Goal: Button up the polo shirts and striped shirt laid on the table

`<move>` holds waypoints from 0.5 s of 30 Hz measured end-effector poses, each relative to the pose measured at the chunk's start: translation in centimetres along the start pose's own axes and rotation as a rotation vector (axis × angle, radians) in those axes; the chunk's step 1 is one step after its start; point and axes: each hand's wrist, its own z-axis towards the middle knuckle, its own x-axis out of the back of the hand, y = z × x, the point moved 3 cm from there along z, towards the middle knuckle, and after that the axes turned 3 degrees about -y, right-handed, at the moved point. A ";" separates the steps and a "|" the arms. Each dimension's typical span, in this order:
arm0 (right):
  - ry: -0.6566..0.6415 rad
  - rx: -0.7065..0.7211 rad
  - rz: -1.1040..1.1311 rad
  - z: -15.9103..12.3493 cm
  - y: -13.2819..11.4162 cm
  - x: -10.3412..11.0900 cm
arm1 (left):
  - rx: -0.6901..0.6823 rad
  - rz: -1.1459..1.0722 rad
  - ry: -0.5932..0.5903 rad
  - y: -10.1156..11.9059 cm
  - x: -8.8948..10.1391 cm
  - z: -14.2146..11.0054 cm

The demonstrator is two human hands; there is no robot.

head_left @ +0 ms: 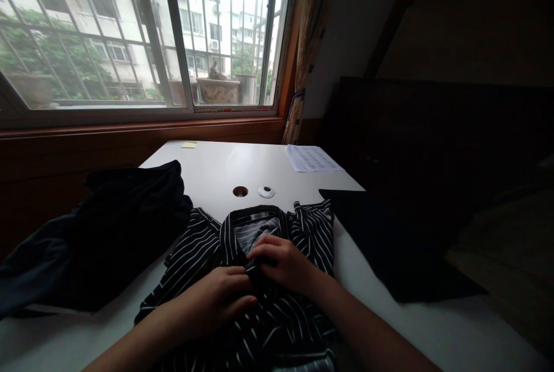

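Observation:
A black shirt with white stripes [182, 262] lies spread on the white table, its collar toward the window. My left hand [225, 294] rests at the shirt's front just below the collar, fingers curled on the fabric. Close by on the right, my right hand [279, 259] pinches the shirt front near the collar opening. The two hands almost meet at the front edge. What exactly sits between the fingertips is too dark and small to see. The lower part of the shirt is bunched toward me, partly behind my forearms.
Dark clothes [125, 228] are heaped at the left of the white table [208, 170]. A folded dark garment [402, 256] lies at the right edge. Printed sheets [312, 158], a yellow note [189, 145], a cable hole [240, 191] and its round cover [266, 191] are farther back, below a barred window.

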 end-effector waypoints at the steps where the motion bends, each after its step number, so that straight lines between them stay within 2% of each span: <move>1: 0.019 0.009 0.013 0.0 -0.1 0.1 | 0.004 0.006 0.026 -0.3 -0.2 0.1; 5: 0.120 0.007 -0.004 0.2 -0.1 0.9 | 0.026 0.027 0.185 -1.5 0.2 0.4; 10: 0.275 -0.053 -0.070 0.2 0.1 2.3 | 0.124 0.013 0.465 -1.2 2.9 -0.2; 13: 0.296 -0.065 -0.093 0.2 0.1 2.7 | 0.196 -0.063 0.627 -0.7 4.4 -1.3; 15: 0.276 -0.070 -0.105 0.2 0.1 2.8 | 0.223 -0.101 0.777 -0.6 5.2 -2.3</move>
